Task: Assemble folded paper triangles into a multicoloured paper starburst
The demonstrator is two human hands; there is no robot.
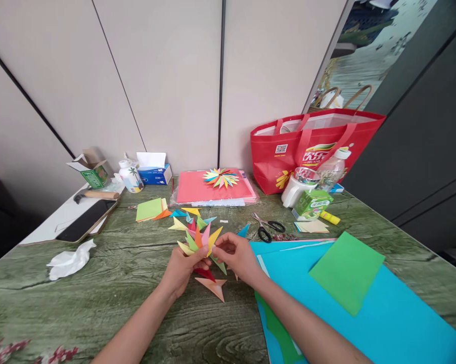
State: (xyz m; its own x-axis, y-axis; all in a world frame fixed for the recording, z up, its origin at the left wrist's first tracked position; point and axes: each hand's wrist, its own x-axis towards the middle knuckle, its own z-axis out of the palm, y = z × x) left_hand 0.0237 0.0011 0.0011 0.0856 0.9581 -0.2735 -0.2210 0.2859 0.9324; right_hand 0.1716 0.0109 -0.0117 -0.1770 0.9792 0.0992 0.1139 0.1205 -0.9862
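Past the white tissue (71, 260), our left hand (181, 268) is gripping a fan of folded paper (198, 237) above the table (197, 336); with our right hand (238, 256) we are pinching its yellow point (215, 236); scissors (263, 222) are lying beyond.

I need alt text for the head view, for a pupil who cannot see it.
A left hand grips a fan of folded coloured paper while the right hand touches its yellow piece, above a green wood-grain table. More folded pieces lie nearby. Beyond are scissors, a multicoloured paper ring on a pink pack and a red bag.
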